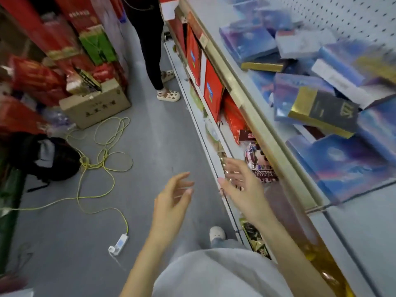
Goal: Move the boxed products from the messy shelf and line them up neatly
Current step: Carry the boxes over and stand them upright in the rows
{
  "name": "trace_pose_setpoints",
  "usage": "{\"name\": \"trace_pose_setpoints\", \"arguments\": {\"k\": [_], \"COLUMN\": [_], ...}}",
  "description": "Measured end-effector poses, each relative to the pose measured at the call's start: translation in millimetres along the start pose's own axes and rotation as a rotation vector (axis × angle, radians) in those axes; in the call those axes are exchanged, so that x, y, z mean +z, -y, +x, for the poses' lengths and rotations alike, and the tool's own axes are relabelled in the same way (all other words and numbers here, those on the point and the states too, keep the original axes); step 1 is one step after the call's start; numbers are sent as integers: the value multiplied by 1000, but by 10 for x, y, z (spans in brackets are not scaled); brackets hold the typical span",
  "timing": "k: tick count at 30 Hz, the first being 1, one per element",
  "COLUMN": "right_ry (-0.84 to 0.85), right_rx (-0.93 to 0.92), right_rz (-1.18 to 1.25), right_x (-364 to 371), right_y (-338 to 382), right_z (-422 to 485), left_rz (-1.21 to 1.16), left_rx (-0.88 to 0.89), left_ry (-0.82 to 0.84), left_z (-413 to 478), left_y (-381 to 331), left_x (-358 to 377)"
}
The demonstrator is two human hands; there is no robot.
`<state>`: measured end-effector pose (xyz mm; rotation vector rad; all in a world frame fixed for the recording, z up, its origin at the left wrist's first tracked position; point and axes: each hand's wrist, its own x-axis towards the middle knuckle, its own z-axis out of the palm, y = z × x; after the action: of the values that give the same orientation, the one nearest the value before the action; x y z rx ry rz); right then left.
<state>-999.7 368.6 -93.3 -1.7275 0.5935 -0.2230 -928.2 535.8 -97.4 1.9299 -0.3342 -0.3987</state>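
Both hands empty: left hand (pixel 173 198) and right hand (pixel 240 189) open, fingers loosely spread, over the aisle floor (pixel 154 146), gripping nothing; blue boxes (pixel 342 166) heaped flat at mixed angles on upper shelf (pixel 364 224), black-and-gold box (pixel 325 112) on top, tilted, gold end toward shelf front.

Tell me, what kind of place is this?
Most likely a shop aisle: a pegboard-backed shelf piled with blue boxed products, red gift packages stacked opposite, a cardboard carton on the floor.
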Motion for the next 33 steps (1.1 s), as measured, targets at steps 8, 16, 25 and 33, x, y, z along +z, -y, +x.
{"name": "trace_pose_setpoints", "arguments": {"k": [8,16,25,33], "right_ry": [-66,-246,-480,-595], "right_rx": [29,89,26,59], "right_rz": [27,114,140,115], "right_x": [252,906,1057,879], "right_y": [281,481,1315,1338], "right_z": [1299,2814,4290,5337], "left_rz": [-161,-73,42,40], "left_rx": [-123,-50,91,65], "left_ry": [-25,79,211,381], "left_z": [1342,3419,5409,6203], "left_y": [58,88,-279,-148], "left_x": [-216,-858,-1388,-971]}}
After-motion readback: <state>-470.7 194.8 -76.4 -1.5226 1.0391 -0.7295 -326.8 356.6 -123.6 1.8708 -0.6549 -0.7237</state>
